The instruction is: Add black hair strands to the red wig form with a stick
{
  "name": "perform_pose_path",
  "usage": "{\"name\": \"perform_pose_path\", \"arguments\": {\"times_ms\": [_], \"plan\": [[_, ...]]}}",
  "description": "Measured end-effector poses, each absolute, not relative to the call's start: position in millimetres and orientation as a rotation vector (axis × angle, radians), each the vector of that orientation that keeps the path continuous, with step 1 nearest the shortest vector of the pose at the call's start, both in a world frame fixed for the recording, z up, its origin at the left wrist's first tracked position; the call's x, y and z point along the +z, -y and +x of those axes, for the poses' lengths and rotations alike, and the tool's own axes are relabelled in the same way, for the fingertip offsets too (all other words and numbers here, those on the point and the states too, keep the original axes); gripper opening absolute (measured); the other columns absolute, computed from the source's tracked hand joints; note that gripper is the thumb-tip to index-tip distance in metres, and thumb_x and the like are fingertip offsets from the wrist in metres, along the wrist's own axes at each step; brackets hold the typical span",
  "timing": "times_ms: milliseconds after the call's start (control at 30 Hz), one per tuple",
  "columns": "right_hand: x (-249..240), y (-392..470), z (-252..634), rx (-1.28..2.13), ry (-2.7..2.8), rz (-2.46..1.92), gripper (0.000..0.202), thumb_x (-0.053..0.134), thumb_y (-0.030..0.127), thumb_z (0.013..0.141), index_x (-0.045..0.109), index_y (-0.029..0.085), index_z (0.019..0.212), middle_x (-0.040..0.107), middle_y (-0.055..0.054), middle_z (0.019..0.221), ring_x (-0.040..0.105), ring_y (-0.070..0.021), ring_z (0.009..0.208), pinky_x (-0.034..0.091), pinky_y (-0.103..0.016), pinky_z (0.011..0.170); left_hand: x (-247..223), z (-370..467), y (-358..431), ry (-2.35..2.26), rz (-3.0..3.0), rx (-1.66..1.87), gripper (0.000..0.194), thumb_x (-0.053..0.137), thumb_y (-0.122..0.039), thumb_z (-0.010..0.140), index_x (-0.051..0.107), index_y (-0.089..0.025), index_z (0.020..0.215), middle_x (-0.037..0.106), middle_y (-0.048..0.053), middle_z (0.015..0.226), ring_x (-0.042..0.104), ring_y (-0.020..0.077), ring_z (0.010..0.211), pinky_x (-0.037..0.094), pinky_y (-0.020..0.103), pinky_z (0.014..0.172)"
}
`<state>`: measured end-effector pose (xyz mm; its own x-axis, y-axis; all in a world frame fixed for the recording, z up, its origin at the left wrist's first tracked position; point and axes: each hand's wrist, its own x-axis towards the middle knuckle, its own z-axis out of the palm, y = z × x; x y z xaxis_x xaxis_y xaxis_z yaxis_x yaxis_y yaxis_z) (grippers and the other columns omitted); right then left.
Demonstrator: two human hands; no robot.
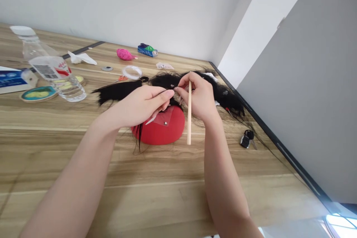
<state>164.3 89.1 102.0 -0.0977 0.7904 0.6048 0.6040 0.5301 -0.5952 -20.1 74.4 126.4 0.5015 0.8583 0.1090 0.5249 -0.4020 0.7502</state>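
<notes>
A red, rounded cushion rests on the table, with a piece of clear film or fine mesh fixed on top by a shiny pin. My left hand is closed over its far left part, thumb and fingers pinching black hair; loose strands hang down its side. Below those fingers a white pointed piece sticks out, its other end hidden. My right hand grips a thin pale wooden stick, whose far end is hidden. Both hands' fingertips nearly meet above the cushion.
Black hair bundles lie behind my hands, with more hair to the right. A plastic bottle, blue-white box, tape roll and pink yarn stand left and back. Keys lie right, near the wall.
</notes>
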Motion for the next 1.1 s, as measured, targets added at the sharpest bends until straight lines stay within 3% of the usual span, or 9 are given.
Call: {"name": "perform_pose_path", "arguments": {"times_ms": [233, 467, 700, 1100], "plan": [[99.5, -91.6, 162.1, 0.159, 1.779, -1.107, 0.013, 0.066, 0.018, 0.079, 0.053, 0.021, 0.074, 0.058, 0.002, 0.072, 0.050, -0.0149, 0.064, 0.042, -0.029, 0.064, 120.3, -16.9, -79.1, -1.121, 2.091, 0.708, 0.041, 0.041, -0.048, 0.092, 0.051, -0.019, 0.065, 0.054, -0.002, 0.052, 0.050, 0.0095, 0.045, 0.038, 0.022, 0.047], [98.5, -88.6, 158.4, 0.265, 1.881, -1.098, 0.006, 0.059, 0.016, 0.079, 0.055, 0.019, 0.076, 0.059, 0.002, 0.068, 0.053, -0.0135, 0.062, 0.041, -0.025, 0.060, 112.7, -15.6, -85.1, -1.204, 2.176, 0.640, 0.042, 0.041, -0.049, 0.092, 0.054, -0.019, 0.066, 0.058, -0.002, 0.055, 0.054, 0.0108, 0.048, 0.037, 0.023, 0.048], [93.8, -87.3, 146.3, 0.403, 2.110, -1.221, 0.015, 0.044, 0.012, 0.081, 0.056, 0.018, 0.075, 0.066, -0.002, 0.072, 0.060, -0.0160, 0.071, 0.043, -0.026, 0.067, 108.4, -14.0, -89.2, -1.224, 2.228, 0.614, 0.041, 0.041, -0.045, 0.093, 0.052, -0.019, 0.062, 0.061, -0.003, 0.057, 0.056, 0.0105, 0.050, 0.039, 0.023, 0.051], [89.1, -92.2, 151.9, 0.470, 2.116, -1.237, 0.018, 0.042, 0.012, 0.083, 0.057, 0.018, 0.075, 0.068, -0.003, 0.075, 0.061, -0.0159, 0.073, 0.044, -0.025, 0.067, 97.4, -10.1, -96.1, -1.215, 2.253, 0.589, 0.044, 0.039, -0.048, 0.093, 0.053, -0.020, 0.062, 0.063, -0.003, 0.059, 0.058, 0.0122, 0.054, 0.041, 0.025, 0.055]]}}
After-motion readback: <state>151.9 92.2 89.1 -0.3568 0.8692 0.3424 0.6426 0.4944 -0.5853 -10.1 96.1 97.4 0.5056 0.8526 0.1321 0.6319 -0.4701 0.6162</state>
